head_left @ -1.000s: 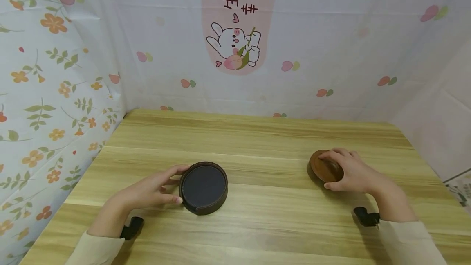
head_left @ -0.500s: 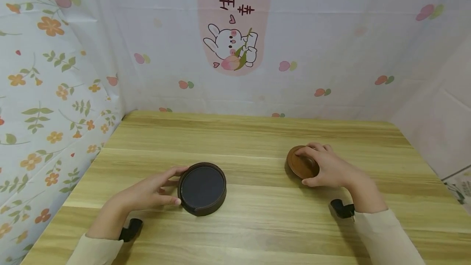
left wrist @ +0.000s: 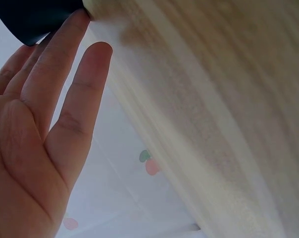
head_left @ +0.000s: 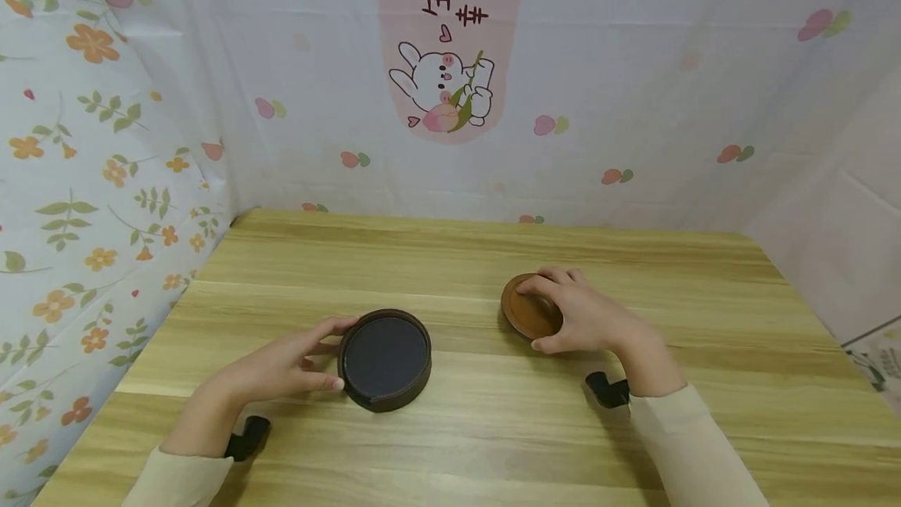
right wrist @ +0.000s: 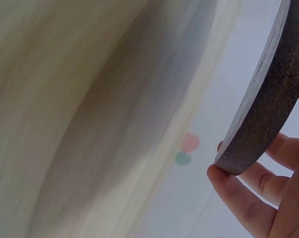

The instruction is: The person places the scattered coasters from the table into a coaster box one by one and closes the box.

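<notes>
A round, dark leather-like coaster holder (head_left: 385, 362) with a low rim and stitched edge sits on the table, left of centre. My left hand (head_left: 281, 366) rests against its left side, thumb and fingers spread along the rim. In the left wrist view, long straight fingers (left wrist: 55, 74) reach up to the dark holder (left wrist: 35, 20). To the right, my right hand (head_left: 587, 319) grips a round brown wooden coaster (head_left: 521, 311) by its right edge. The right wrist view shows this thick disc (right wrist: 263, 104) tilted above the tabletop, pinched at its rim by my fingertips.
The light wood-grain table (head_left: 464, 429) reaches back to a white cloth backdrop (head_left: 605, 84) with a rabbit print. A floral cloth (head_left: 91, 178) hangs along the left side. Black camera mounts (head_left: 607, 390) protrude from below both wrists.
My right hand has carried the wooden coaster leftward across the table, closer to the holder. The left hand and the dark holder have stayed in place.
</notes>
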A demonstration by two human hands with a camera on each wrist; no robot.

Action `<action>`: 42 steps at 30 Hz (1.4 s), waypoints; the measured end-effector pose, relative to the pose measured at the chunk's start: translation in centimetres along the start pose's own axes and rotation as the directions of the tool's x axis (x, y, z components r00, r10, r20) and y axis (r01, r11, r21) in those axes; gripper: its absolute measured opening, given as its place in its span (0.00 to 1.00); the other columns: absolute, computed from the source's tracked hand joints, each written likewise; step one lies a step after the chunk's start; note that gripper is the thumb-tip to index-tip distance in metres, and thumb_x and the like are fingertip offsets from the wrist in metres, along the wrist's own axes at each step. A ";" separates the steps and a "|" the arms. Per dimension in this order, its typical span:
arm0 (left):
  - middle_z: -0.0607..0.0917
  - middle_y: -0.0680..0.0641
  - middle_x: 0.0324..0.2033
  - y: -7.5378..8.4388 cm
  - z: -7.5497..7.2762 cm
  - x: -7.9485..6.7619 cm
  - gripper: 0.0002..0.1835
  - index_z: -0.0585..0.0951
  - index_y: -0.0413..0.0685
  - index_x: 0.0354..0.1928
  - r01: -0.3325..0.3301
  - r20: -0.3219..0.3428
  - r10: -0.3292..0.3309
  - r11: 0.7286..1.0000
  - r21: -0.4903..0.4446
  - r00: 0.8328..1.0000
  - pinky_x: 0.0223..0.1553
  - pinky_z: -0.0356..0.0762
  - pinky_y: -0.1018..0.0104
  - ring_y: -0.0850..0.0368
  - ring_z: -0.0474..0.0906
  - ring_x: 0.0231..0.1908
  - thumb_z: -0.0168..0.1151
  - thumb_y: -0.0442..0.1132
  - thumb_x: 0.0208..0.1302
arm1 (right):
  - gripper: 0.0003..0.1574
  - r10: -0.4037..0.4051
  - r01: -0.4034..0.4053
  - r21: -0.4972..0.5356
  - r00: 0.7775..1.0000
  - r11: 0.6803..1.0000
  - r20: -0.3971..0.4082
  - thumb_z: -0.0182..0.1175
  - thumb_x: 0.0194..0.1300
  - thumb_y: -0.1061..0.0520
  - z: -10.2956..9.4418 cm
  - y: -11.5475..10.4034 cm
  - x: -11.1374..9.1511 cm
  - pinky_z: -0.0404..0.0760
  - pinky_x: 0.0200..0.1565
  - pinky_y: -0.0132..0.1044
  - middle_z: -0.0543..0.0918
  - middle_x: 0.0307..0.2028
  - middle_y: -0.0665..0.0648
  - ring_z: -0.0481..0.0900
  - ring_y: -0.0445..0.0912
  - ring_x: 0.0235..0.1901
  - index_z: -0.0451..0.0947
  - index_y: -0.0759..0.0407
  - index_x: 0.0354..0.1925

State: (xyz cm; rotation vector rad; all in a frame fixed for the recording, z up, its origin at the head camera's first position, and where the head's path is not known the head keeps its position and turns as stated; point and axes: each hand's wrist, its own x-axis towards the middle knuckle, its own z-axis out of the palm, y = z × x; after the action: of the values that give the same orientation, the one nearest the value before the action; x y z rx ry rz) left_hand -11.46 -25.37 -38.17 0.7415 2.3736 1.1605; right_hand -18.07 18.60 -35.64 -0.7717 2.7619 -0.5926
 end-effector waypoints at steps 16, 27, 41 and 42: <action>0.66 0.31 0.71 -0.1 0.0 -0.2 0.44 0.58 0.43 0.75 0.005 -0.005 -0.005 1.000 -0.017 1.000 0.56 0.75 0.35 0.27 0.70 0.64 0.67 0.49 0.64 | 0.45 -0.164 0.164 -0.001 0.985 0.986 0.048 0.76 0.50 0.46 1.8 -5.8 3.4 0.75 0.57 0.53 0.64 0.70 0.56 0.62 0.55 0.64 0.70 0.41 0.65; 0.66 0.31 0.71 -0.1 0.1 -0.1 0.44 0.57 0.44 0.76 0.023 -0.001 -0.023 1.000 -0.007 1.000 0.57 0.75 0.37 0.29 0.70 0.64 0.67 0.49 0.64 | 0.44 -0.298 0.300 -0.015 0.952 0.954 0.075 0.75 0.51 0.44 3.2 -9.2 5.2 0.75 0.57 0.47 0.64 0.68 0.53 0.62 0.50 0.61 0.70 0.40 0.65; 0.64 0.34 0.72 0.0 -0.1 0.1 0.44 0.56 0.48 0.76 0.015 0.018 -0.015 1.000 -0.010 1.000 0.57 0.75 0.36 0.30 0.69 0.66 0.67 0.49 0.65 | 0.46 -0.351 0.363 -0.050 0.923 0.931 0.158 0.73 0.53 0.40 4.4 -13.0 6.4 0.77 0.58 0.44 0.61 0.72 0.54 0.61 0.49 0.64 0.67 0.38 0.68; 0.64 0.34 0.72 0.0 -0.1 0.1 0.43 0.56 0.48 0.76 0.011 0.019 -0.011 1.000 -0.012 1.000 0.57 0.75 0.36 0.30 0.69 0.66 0.67 0.49 0.65 | 0.46 -0.355 0.368 -0.057 0.921 0.928 0.161 0.73 0.53 0.40 4.5 -13.2 6.5 0.77 0.58 0.44 0.61 0.72 0.54 0.61 0.49 0.64 0.67 0.38 0.68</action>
State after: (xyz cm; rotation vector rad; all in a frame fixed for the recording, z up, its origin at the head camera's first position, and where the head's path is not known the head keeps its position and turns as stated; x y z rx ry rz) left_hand -11.58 -25.39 -38.08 0.7317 2.3508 1.1571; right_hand -16.21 3.36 -34.57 -1.3086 2.5368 -0.4569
